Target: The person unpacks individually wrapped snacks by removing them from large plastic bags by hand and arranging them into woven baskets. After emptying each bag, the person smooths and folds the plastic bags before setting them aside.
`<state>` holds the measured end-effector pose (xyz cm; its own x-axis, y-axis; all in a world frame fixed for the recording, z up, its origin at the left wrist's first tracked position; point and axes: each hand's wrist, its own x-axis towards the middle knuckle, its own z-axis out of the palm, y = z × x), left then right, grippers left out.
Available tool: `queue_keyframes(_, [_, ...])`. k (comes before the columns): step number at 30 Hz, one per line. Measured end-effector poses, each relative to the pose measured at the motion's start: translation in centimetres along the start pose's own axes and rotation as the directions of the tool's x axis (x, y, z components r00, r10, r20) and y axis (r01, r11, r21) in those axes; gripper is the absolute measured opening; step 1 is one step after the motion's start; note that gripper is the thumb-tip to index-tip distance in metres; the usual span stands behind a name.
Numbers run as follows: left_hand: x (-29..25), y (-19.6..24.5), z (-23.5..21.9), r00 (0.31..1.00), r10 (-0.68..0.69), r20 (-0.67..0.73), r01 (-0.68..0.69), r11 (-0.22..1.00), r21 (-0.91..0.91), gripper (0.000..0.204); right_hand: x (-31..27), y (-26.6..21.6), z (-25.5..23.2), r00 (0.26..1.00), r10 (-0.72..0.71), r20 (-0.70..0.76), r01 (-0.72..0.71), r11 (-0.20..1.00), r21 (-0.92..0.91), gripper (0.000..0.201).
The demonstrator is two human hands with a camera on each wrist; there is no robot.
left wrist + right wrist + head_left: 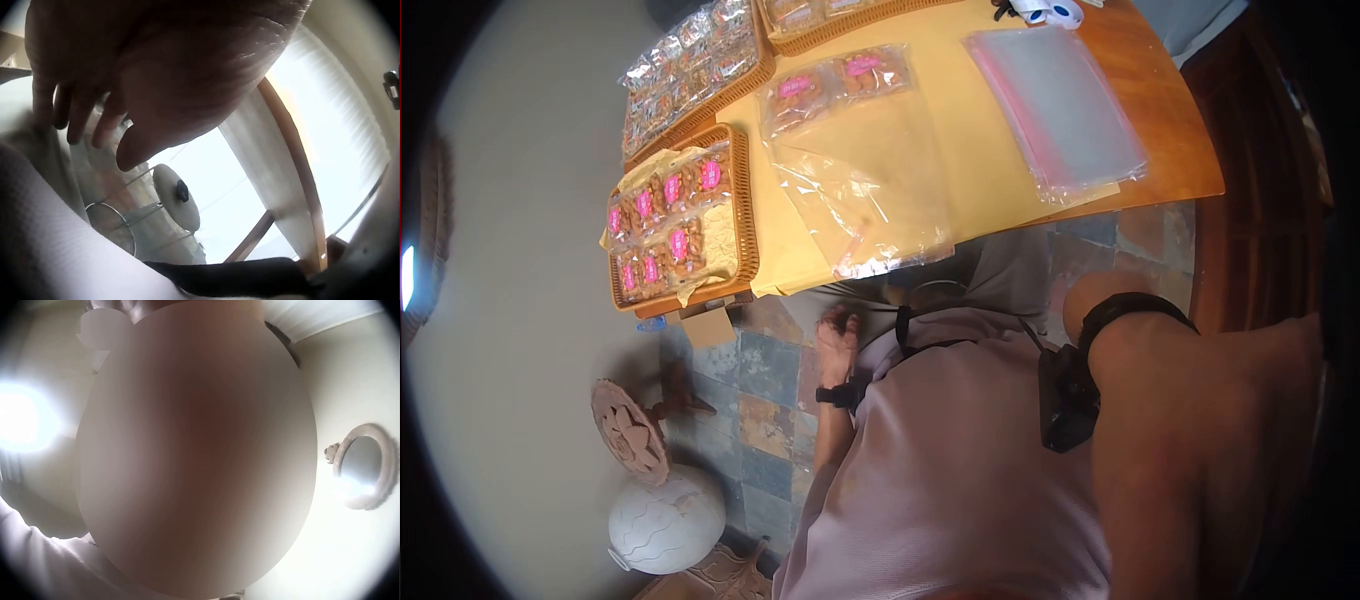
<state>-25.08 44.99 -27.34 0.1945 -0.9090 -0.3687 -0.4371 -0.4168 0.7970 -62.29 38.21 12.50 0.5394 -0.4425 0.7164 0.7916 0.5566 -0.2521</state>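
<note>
My left hand rests on the grey-clad thigh below the table edge, holding nothing, its fingers loosely bent; the left wrist view shows the same hand from the palm side. The right hand is raised close to the head camera, large at the right, its fingers out of sight. On the yellow-covered table, a large clear bag lies with two pink-labelled snack packs at its far end. Left of it stands a wicker basket of similar packs.
More baskets of packs stand at the back left. A stack of clear bags lies at the table's right, near white rolls. A round white pot and a carved stool stand on the floor at left.
</note>
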Motion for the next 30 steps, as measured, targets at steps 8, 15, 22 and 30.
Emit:
queue_keyframes(8, [-0.9,1.4,-0.3,0.975,0.202,-0.096,-0.156,0.920,0.359,0.041,-0.9,0.0,-2.4,0.959,-0.182,0.215,0.223,0.957,-0.185,0.018])
queue_keyframes(15, [-1.2,1.0,0.0,0.964,0.264,-0.045,-0.218,0.871,0.441,0.041,4.8,2.8,-5.3,0.856,-0.213,0.470,0.351,0.908,-0.227,0.021])
queue_keyframes(22, [-1.3,0.4,0.1,0.948,0.315,-0.035,-0.264,0.846,0.464,0.042,4.4,2.9,-5.5,0.751,-0.279,0.598,0.565,0.740,-0.364,0.025])
queue_keyframes(30, [-3.2,0.9,-0.4,0.962,0.273,-0.027,-0.243,0.895,0.374,0.040,2.1,3.2,-6.0,0.599,-0.305,0.740,0.792,0.360,-0.493,0.034])
